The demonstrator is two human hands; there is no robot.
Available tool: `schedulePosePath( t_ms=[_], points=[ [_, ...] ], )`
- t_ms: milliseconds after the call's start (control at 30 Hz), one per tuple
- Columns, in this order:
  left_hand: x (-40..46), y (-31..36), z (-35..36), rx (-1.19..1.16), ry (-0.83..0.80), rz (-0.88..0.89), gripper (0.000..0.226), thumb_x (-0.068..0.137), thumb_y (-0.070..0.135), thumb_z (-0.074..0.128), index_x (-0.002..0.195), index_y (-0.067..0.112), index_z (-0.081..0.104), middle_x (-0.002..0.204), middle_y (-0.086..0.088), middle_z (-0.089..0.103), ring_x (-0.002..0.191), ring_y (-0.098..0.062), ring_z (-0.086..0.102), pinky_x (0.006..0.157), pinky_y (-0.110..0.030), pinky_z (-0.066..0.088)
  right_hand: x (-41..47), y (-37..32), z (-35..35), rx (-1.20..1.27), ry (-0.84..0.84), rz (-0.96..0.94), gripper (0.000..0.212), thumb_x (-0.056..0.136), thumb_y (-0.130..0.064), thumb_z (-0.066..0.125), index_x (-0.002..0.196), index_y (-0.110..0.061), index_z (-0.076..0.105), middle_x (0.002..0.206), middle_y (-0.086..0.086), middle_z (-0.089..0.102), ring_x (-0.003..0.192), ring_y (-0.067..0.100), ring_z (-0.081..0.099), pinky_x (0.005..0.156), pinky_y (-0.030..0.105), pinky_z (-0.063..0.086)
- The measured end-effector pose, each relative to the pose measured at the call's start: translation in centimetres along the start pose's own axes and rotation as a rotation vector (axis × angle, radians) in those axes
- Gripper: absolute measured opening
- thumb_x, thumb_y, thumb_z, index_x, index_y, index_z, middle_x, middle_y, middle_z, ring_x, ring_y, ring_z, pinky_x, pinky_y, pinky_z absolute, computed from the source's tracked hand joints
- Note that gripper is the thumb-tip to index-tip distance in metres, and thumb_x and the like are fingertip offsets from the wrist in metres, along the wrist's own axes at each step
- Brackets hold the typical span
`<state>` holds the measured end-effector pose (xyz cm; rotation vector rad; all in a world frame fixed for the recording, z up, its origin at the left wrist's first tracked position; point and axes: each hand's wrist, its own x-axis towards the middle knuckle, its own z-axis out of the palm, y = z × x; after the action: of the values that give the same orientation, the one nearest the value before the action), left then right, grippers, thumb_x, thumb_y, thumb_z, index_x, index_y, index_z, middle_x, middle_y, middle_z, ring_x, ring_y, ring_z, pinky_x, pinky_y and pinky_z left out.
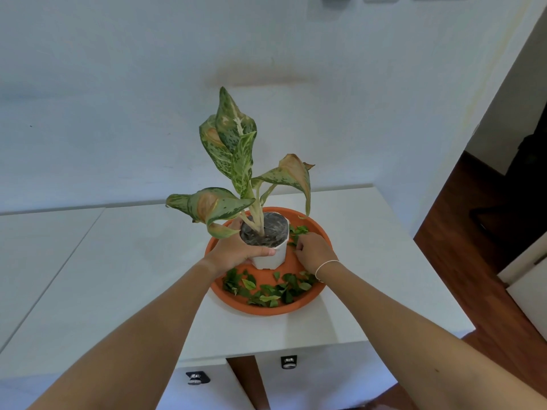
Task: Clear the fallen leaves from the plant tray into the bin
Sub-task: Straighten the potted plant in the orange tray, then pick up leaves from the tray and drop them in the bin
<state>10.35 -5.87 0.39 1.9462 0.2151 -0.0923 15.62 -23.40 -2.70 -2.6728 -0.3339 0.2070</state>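
While the white desk (pixel 124 261) carries it near its right end, the round terracotta plant tray (pixel 268 309) holds a white pot (pixel 273 257) with a speckled plant (pixel 236 149) at its centre. The left hand (pixel 236 250) wraps the pot's left side, thumb across its near face. The right hand (pixel 313 251), fingers curled, pinches at fallen leaves (pixel 296 233) just right of the pot. More leaves (pixel 266 288) lie scattered along the tray's near side.
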Motion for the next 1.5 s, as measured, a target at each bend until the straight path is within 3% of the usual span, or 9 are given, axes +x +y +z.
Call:
schedulePosePath(
  t_ms=[167, 333, 467, 633, 800, 1067, 1167, 1267, 1500],
  points=[
    [0.3, -0.1, 0.1, 0.025, -0.002, 0.037, 0.077, 0.066, 0.02, 0.085, 0.128, 0.028, 0.04, 0.103, 0.018, 0.053, 0.103, -0.013, 0.057, 0.054, -0.016, 0.056, -0.3, 0.2, -0.6, -0.086, -0.067, -0.028, 0.026, 0.096, -0.014, 0.042, 0.102, -0.006, 0.065, 0.096, 0.009, 0.058, 0.085, 0.02, 0.053, 0.085, 0.029, 0.047],
    [0.8, -0.6, 0.1, 0.045, -0.028, 0.047, 0.082, 0.06, 0.029, 0.088, 0.127, 0.029, 0.041, 0.123, 0.005, 0.056, 0.118, -0.018, 0.055, 0.091, -0.042, 0.056, -0.6, 0.3, -0.7, -0.127, -0.122, -0.037, 0.026, 0.095, -0.014, 0.044, 0.104, -0.005, 0.067, 0.103, 0.011, 0.065, 0.097, 0.025, 0.063, 0.088, 0.031, 0.05],
    [0.5, -0.6, 0.2, 0.083, -0.039, 0.085, 0.077, 0.065, 0.027, 0.086, 0.125, 0.03, 0.039, 0.119, 0.009, 0.055, 0.116, -0.013, 0.053, 0.103, -0.036, 0.046, -1.0, 0.3, -0.4, -0.147, -0.112, -0.072, 0.026, 0.094, -0.017, 0.045, 0.103, -0.008, 0.068, 0.109, 0.01, 0.065, 0.095, 0.023, 0.061, 0.086, 0.029, 0.049],
    [-0.3, -0.9, -0.1, 0.135, -0.015, 0.125, 0.066, 0.067, 0.022, 0.085, 0.118, 0.033, 0.044, 0.116, 0.009, 0.06, 0.109, -0.008, 0.056, 0.098, -0.027, 0.046, -2.4, 0.3, -0.3, -0.165, -0.086, -0.18, 0.03, 0.093, -0.018, 0.043, 0.1, -0.004, 0.069, 0.11, 0.012, 0.061, 0.1, 0.026, 0.058, 0.079, 0.029, 0.042],
    [-0.8, -2.9, -1.7, 0.302, 0.01, 0.021, 0.097, 0.05, 0.065, 0.079, 0.135, 0.037, 0.043, 0.135, 0.007, 0.054, 0.127, -0.015, 0.049, 0.108, -0.04, 0.042, -3.6, 0.0, -0.6, -0.181, -0.149, -0.201, 0.029, 0.094, -0.023, 0.041, 0.107, -0.009, 0.064, 0.113, 0.01, 0.061, 0.102, 0.025, 0.057, 0.084, 0.031, 0.046],
    [-3.9, -3.0, -1.0, 0.609, -0.155, -0.106, 0.067, 0.084, 0.046, 0.059, 0.143, 0.021, 0.042, 0.139, -0.001, 0.053, 0.128, -0.023, 0.05, 0.105, -0.033, 0.042, -5.2, -1.1, -0.7, -0.192, -0.219, -0.163, 0.032, 0.095, -0.037, 0.043, 0.091, -0.011, 0.061, 0.085, 0.004, 0.056, 0.082, 0.019, 0.054, 0.071, 0.027, 0.042],
    [-4.4, -2.5, -0.2, 0.659, -0.217, -0.066, 0.053, 0.085, 0.048, 0.057, 0.131, 0.024, 0.053, 0.126, -0.001, 0.062, 0.116, -0.02, 0.057, 0.093, -0.028, 0.046, -5.6, -1.4, -0.7, -0.187, -0.212, -0.166, 0.038, 0.094, -0.041, 0.044, 0.114, -0.012, 0.06, 0.104, 0.007, 0.06, 0.097, 0.023, 0.059, 0.083, 0.032, 0.048],
    [-4.6, -2.3, 0.4, 0.727, -0.262, -0.048, 0.064, 0.079, 0.058, 0.059, 0.133, 0.026, 0.049, 0.129, 0.0, 0.059, 0.114, -0.02, 0.057, 0.094, -0.029, 0.047, -5.8, -1.8, -0.9, -0.196, -0.218, -0.159, 0.051, 0.092, -0.047, 0.045, 0.132, -0.017, 0.048, 0.128, 0.008, 0.056, 0.113, 0.025, 0.056, 0.092, 0.033, 0.047],
    [-4.6, -2.7, 0.7, 0.712, -0.251, -0.024, 0.055, 0.068, 0.059, 0.069, 0.109, 0.023, 0.065, 0.103, 0.003, 0.068, 0.097, -0.016, 0.062, 0.086, -0.028, 0.052, -6.5, -2.2, -0.5, -0.15, -0.254, -0.148, 0.068, 0.08, -0.055, 0.061, 0.136, -0.021, 0.043, 0.135, 0.006, 0.05, 0.117, 0.023, 0.053, 0.088, 0.028, 0.045]
  ],
)
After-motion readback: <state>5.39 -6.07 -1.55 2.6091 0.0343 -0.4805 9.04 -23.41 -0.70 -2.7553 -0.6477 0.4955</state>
